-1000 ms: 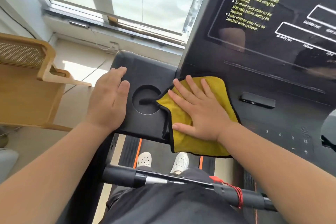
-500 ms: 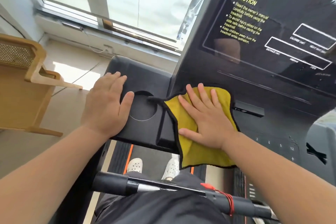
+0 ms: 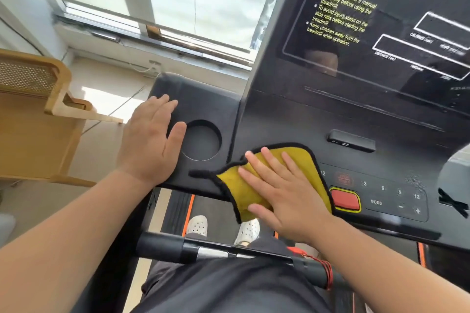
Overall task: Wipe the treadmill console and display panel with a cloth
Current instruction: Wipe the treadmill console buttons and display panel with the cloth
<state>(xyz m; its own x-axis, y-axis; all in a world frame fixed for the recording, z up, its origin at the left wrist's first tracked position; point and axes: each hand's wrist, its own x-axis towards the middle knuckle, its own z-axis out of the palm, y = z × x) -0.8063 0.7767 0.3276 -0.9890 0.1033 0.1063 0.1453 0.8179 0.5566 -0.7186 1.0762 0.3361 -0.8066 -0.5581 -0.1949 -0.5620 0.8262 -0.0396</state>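
The black treadmill console (image 3: 292, 119) fills the middle and right, with its dark display panel (image 3: 396, 2) and yellow CAUTION text above. A yellow cloth (image 3: 302, 160) with black trim lies on the console's lower left button area, its lower edge hanging off the front. My right hand (image 3: 282, 190) presses flat on the cloth, fingers spread. My left hand (image 3: 150, 142) rests flat and empty on the console's left wing, beside the round cup holder (image 3: 202, 140).
A red stop button (image 3: 344, 199) and the MODE and number keys (image 3: 396, 195) sit just right of the cloth. A small black slot (image 3: 352, 140) is above them. A black handlebar (image 3: 203, 249) crosses below. A wooden chair (image 3: 38, 114) stands at the left by the window.
My right hand has slid the cloth down and rightward from the cup holder's edge onto the button area. My left hand has stayed on the left wing.
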